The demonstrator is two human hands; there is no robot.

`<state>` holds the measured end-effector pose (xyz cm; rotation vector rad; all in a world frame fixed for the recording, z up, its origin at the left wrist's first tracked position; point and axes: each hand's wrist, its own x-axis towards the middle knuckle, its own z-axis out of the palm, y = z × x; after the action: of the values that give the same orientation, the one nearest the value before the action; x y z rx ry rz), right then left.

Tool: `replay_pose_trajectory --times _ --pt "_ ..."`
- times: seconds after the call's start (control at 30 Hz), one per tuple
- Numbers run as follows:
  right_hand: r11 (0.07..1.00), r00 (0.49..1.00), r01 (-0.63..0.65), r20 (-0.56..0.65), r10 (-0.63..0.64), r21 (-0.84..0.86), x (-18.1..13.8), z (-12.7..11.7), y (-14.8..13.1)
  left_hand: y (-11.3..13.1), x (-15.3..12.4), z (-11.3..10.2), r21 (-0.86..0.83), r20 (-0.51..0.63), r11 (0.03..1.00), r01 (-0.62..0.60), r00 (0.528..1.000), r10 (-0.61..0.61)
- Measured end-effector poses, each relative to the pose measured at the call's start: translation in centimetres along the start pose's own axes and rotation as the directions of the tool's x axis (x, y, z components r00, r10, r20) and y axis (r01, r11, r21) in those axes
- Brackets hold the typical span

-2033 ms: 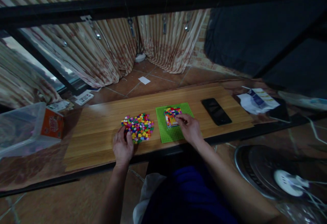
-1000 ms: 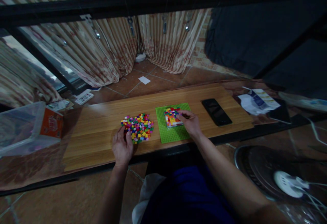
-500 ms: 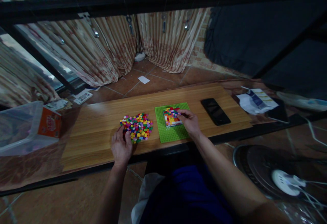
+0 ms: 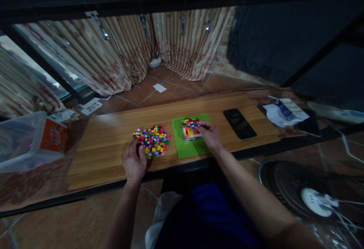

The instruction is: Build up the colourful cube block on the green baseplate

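Observation:
A green studded baseplate lies on the wooden board, and a small block structure of many colours stands on it. At the structure's right side is my right hand, thumb and fingertips pinched together over its top bricks. Whatever is between those fingertips is too small to make out. To the left spreads a pile of small coloured toy bricks. My left hand rests at the pile's near left edge, its thumb and fingers apart, with some bricks showing between them.
A black phone lies right of the baseplate on the wooden board. A clear plastic bin with an orange label stands at the far left. Papers sit at the right end, and a round dark base with a white power strip is lower right.
The whole view has shifted very slightly. Both hands keep nearly the same places and poses, the right at the block structure and the left at the brick pile.

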<state>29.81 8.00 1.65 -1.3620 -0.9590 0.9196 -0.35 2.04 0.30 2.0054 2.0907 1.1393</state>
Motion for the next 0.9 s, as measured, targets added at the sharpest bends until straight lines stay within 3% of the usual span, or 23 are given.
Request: replay_pose_trajectory --times 0.7,0.9 --pt "0.997 0.996 -0.070 -0.060 0.072 0.041 0.19 0.69 -0.23 0.09 0.00 -0.01 0.017 0.010 1.000 -0.008 1.000 0.008" --pt "0.996 0.998 -0.060 -0.005 0.061 0.070 0.24 0.26 0.00 -0.12 0.06 0.10 0.023 0.011 1.000 0.005 1.000 -0.006"
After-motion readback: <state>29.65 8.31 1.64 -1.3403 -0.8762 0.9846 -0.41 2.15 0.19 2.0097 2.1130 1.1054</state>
